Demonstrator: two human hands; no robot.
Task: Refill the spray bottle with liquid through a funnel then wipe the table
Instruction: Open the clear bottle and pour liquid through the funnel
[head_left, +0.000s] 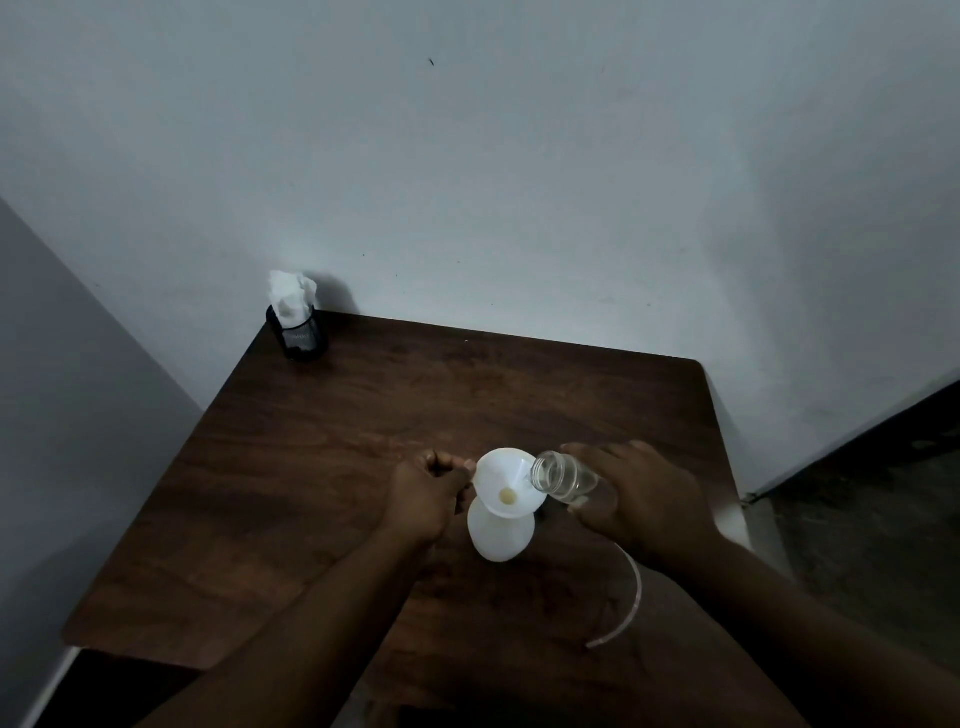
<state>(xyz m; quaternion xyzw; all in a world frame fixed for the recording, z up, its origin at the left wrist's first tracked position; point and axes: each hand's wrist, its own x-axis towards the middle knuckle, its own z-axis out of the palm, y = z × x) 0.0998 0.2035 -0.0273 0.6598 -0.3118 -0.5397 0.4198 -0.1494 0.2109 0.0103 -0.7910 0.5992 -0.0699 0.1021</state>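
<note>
The white spray bottle (500, 535) stands upright on the counter (337, 441) with a funnel (506, 483) seated in its neck; the left grip (423, 499) pinches the funnel's left rim, fingers curled; the right grip (639, 499) wraps a small clear bottle (563, 475), lying nearly level, long axis pointing left, mouth just over the funnel's right rim; tipping further should pour inside.

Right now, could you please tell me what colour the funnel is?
White; the funnel shows best in the head view.
</note>
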